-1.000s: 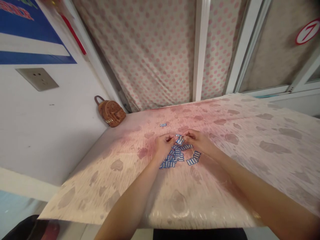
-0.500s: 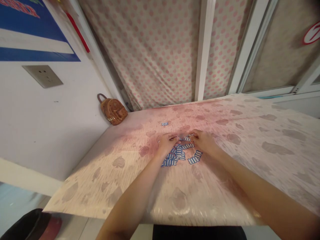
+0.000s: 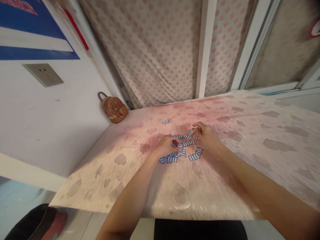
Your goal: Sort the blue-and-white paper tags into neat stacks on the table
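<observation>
Right hand [image 3: 207, 137] is sitting farther from left hand [image 3: 163, 146] than half a second ago; more pieces [image 3: 188, 143] are showing between them. These are lying loosely clustered on the table [image 3: 215, 200]. Both hands are curling fingers there; I cannot tell whether either is pinching one. I'm judging them light, thin, stiffish, slide-prone, edges suiting a fingertip pinch.
</observation>
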A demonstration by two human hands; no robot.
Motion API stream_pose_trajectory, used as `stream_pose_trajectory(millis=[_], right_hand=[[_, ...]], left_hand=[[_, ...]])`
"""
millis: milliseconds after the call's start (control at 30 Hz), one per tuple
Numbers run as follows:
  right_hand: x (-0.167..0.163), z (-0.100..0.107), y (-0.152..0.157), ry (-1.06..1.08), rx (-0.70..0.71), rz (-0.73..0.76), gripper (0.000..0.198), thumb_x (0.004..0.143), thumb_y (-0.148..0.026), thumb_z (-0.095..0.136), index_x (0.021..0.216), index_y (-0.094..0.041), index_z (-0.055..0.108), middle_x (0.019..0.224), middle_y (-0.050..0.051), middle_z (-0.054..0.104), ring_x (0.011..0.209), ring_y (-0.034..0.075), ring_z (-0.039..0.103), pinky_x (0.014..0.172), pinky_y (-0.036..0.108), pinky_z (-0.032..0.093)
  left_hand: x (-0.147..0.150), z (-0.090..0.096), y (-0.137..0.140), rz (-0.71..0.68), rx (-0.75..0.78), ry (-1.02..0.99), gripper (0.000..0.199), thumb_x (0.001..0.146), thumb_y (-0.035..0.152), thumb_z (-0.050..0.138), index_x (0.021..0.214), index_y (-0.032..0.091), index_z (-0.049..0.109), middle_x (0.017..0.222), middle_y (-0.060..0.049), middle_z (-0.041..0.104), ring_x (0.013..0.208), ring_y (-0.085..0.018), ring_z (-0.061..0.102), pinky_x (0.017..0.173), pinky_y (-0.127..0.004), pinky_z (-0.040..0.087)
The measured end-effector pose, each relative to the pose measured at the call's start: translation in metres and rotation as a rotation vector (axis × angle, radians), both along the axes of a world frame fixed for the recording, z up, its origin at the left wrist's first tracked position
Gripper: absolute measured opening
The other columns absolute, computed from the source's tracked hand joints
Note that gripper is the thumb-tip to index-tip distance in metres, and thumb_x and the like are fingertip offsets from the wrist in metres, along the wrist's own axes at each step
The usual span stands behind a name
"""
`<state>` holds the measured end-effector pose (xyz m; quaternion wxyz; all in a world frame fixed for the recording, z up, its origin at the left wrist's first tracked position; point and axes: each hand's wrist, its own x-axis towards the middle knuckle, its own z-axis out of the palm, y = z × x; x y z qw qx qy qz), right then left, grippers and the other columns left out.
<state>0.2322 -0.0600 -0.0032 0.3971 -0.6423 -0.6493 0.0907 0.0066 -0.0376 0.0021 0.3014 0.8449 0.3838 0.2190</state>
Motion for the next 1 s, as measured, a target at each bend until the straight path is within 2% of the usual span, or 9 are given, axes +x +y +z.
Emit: stream_pose_trajectory(millis=[67, 133, 300, 400, 500, 567, 667, 800, 1000], right_hand=[[0.0, 0.0, 0.0, 0.014, 0.018, 0.018, 0.026, 0.087, -0.023, 0.047, 0.102, -0.018, 0.067, 0.081, 0.005, 0.072, 0.07, 0.019, 0.064, 0.06, 0.027, 0.039], [-0.001, -0.001, 0.001, 0.06, 0.034, 0.088, 0.024, 0.086, -0.025, 0.049, 0.1, -0.019, 0.067, 0.082, 0.005, 0.072, 0.071, 0.018, 0.064, 0.062, 0.027, 0.042], [-0.015, -0.009, 0.005, 0.281, -0.077, 0.41, 0.019, 0.083, -0.034, 0.056, 0.089, -0.02, 0.066, 0.082, 0.003, 0.071, 0.073, 0.017, 0.065, 0.068, 0.029, 0.049], [-0.023, -0.013, 0.005, 0.359, -0.137, 0.525, 0.019, 0.079, -0.039, 0.061, 0.079, -0.02, 0.062, 0.073, 0.0, 0.067, 0.067, 0.016, 0.062, 0.065, 0.029, 0.049], [-0.023, -0.012, 0.005, 0.46, -0.112, 0.494, 0.018, 0.078, -0.038, 0.06, 0.075, -0.021, 0.057, 0.068, -0.001, 0.062, 0.064, 0.016, 0.061, 0.063, 0.029, 0.049], [-0.018, -0.01, 0.005, 0.523, -0.089, 0.419, 0.016, 0.078, -0.037, 0.059, 0.076, -0.021, 0.054, 0.068, -0.001, 0.063, 0.064, 0.016, 0.062, 0.063, 0.029, 0.05], [-0.01, -0.008, 0.006, 0.536, -0.048, 0.309, 0.012, 0.079, -0.034, 0.057, 0.077, -0.022, 0.055, 0.065, -0.001, 0.063, 0.061, 0.016, 0.062, 0.061, 0.028, 0.05], [-0.003, -0.007, 0.008, 0.515, 0.009, 0.272, 0.014, 0.081, -0.032, 0.053, 0.083, -0.021, 0.062, 0.069, 0.0, 0.066, 0.061, 0.015, 0.062, 0.061, 0.028, 0.05], [-0.002, -0.006, 0.009, 0.516, 0.002, 0.201, 0.016, 0.081, -0.033, 0.053, 0.077, -0.02, 0.061, 0.067, 0.001, 0.065, 0.06, 0.016, 0.062, 0.061, 0.028, 0.05]], left_hand=[[0.002, -0.001, 0.001, 0.05, 0.01, -0.013, 0.012, 0.069, 0.018, 0.077, 0.078, 0.015, 0.07, 0.079, -0.002, 0.067, 0.075, -0.014, 0.059, 0.07, -0.023, 0.043], [0.004, -0.004, 0.003, 0.102, -0.064, -0.112, 0.01, 0.072, 0.019, 0.074, 0.077, 0.014, 0.067, 0.072, 0.0, 0.064, 0.069, -0.012, 0.057, 0.066, -0.023, 0.043], [0.01, -0.011, 0.008, 0.126, -0.349, -0.53, 0.033, 0.07, 0.038, 0.078, 0.078, 0.014, 0.059, 0.07, 0.0, 0.062, 0.064, -0.011, 0.058, 0.062, -0.022, 0.047], [0.013, -0.012, 0.008, 0.127, -0.417, -0.591, 0.041, 0.067, 0.047, 0.08, 0.079, 0.013, 0.06, 0.076, -0.003, 0.065, 0.068, -0.012, 0.06, 0.063, -0.023, 0.049], [0.007, -0.01, 0.012, 0.17, -0.369, -0.543, 0.033, 0.072, 0.042, 0.077, 0.079, 0.013, 0.062, 0.076, -0.003, 0.067, 0.069, -0.013, 0.061, 0.064, -0.023, 0.049], [-0.003, -0.006, 0.018, 0.302, -0.219, -0.434, 0.021, 0.076, 0.032, 0.073, 0.078, 0.014, 0.064, 0.076, -0.003, 0.068, 0.07, -0.013, 0.062, 0.066, -0.023, 0.048], [-0.026, 0.001, 0.027, 0.529, 0.0, -0.11, 0.004, 0.076, 0.018, 0.068, 0.079, 0.015, 0.068, 0.078, -0.003, 0.069, 0.072, -0.014, 0.063, 0.066, -0.024, 0.045], [-0.048, 0.005, 0.031, 0.601, -0.012, 0.175, 0.006, 0.074, 0.021, 0.069, 0.078, 0.016, 0.07, 0.081, -0.005, 0.072, 0.075, -0.017, 0.065, 0.063, -0.025, 0.042], [-0.052, -0.001, 0.034, 0.593, -0.069, 0.214, 0.017, 0.068, 0.026, 0.078, 0.08, 0.017, 0.069, 0.078, -0.003, 0.071, 0.073, -0.016, 0.065, 0.061, -0.023, 0.043]])
